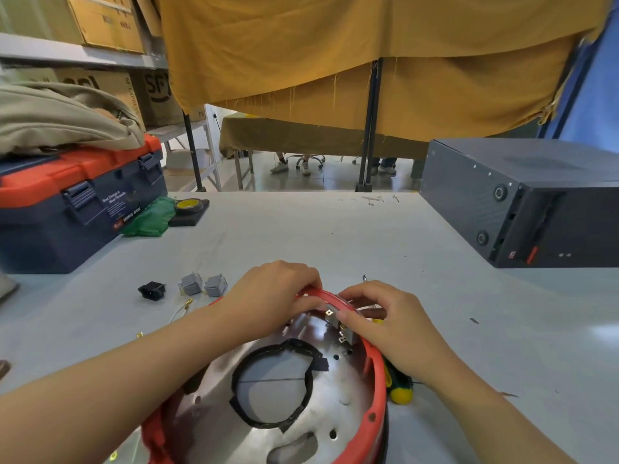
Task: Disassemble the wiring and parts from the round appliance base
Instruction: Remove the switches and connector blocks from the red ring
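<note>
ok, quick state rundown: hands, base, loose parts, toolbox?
left hand: grips the red rim at the far edge
right hand: pinches a switch part inside the rim
round base: on the table, open side up
grey switches: out, loose on the table
black socket: out, loose on the table
toolbox: lid shut

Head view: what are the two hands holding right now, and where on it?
The left hand grips the round appliance base by its far red rim; the right hand pinches a small metal-terminal part just inside that rim.
</note>
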Demonstrator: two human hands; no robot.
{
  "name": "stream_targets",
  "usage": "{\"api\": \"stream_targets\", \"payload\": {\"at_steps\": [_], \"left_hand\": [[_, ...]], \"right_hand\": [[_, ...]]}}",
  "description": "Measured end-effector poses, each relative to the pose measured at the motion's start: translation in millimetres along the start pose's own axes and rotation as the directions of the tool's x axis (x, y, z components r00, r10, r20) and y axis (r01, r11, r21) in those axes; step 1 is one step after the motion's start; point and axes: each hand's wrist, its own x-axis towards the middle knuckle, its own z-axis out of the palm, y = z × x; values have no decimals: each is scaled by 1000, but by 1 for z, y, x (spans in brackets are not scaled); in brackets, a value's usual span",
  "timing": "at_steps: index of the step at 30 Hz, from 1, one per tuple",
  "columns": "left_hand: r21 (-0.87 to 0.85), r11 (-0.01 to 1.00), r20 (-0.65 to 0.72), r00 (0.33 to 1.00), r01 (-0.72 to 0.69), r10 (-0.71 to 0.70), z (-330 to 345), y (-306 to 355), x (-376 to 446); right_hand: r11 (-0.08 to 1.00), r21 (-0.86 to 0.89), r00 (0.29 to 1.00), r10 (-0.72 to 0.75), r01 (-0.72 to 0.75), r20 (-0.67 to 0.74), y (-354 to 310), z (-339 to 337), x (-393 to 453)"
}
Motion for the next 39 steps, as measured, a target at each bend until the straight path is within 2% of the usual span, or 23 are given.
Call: {"api": "stream_targets", "payload": {"at_steps": [5, 10, 16, 18, 22, 26, 32, 39], "left_hand": [[73, 997, -6, 1000, 24, -24, -1, 1, 1], [120, 990, 2, 997, 78, -78, -2, -1, 3], [198, 976, 12, 996, 88, -92, -7, -6, -1], [154, 985, 14, 996, 84, -87, -9, -9, -1], [-178, 983, -10, 999, 41, -43, -5, -10, -3], [-344, 938, -55, 996, 46, -69, 1, -11, -6], [-412, 910, -71, 994, 49, -85, 4, -12, -7], [-395, 918, -91, 993, 36, -78, 6, -11, -8]], "right_hand": [[992, -119, 997, -44, 37, -61, -3, 0, 5], [969, -237, 998, -69, 69, 9, -8, 0, 14], [971, -224, 994, -64, 82, 87, -14, 2, 24], [964, -247, 991, -70, 96, 112, -17, 3, 29], [945, -304, 987, -81, 120, 138, -22, 5, 34], [910, -385, 986, -116, 153, 119, -22, 12, 33], [877, -445, 981, -131, 181, 142, -22, 15, 37], [891, -419, 984, -153, 175, 85, -20, 16, 34]]}}
